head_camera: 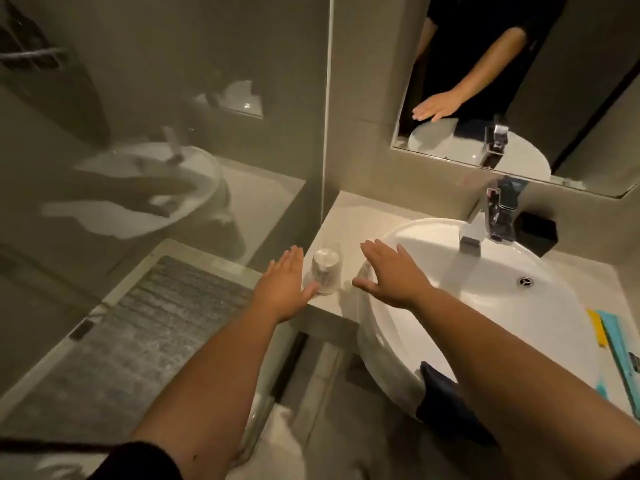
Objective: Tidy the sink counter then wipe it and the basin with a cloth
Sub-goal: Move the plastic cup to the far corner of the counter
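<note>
A clear glass (325, 271) stands upside down on the pale counter (349, 216), left of the white basin (450, 306). My left hand (284, 285) is flat and open just left of the glass, thumb near its base. My right hand (391, 271) hovers open over the basin's left rim, right of the glass. Neither hand holds anything. A dark cloth (440, 389) hangs over the basin's front edge, partly hidden by my right forearm.
A chrome faucet (495, 220) rises behind the basin, a black box (536, 233) beside it. Yellow and blue packets (613, 344) lie on the counter at right. A mirror (519, 81) hangs above. A glass shower wall (156, 133) stands at left.
</note>
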Demonstrator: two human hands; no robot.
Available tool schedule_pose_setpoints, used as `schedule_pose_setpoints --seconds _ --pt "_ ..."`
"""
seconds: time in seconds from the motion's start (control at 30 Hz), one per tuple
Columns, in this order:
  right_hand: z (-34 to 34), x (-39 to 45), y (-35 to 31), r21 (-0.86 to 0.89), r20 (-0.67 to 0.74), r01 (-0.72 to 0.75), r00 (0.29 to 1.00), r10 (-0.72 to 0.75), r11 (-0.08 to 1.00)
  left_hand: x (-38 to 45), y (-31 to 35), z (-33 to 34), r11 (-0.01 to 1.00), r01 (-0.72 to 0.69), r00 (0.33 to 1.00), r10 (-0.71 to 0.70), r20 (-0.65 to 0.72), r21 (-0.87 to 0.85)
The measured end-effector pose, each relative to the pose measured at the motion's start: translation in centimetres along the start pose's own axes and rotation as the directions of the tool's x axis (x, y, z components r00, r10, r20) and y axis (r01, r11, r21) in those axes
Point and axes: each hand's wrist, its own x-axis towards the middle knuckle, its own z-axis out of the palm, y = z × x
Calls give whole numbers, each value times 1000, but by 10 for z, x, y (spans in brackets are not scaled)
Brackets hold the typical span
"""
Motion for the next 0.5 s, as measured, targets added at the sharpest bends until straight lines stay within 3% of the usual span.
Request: schedule_pose_setpoints --seconds 0.13,0.3,0.5 --pt "17 46 16 59 76 113 990 -117 992 29 0 18 977 92 994 -80 68 -193" --pt "47 79 16 211 93 197 971 -221 957 52 -17 37 967 127 991 -115 68 -222" --pt "45 82 6 350 28 116 991 -134 930 64 -11 34 932 22 1000 -21 5 -362"
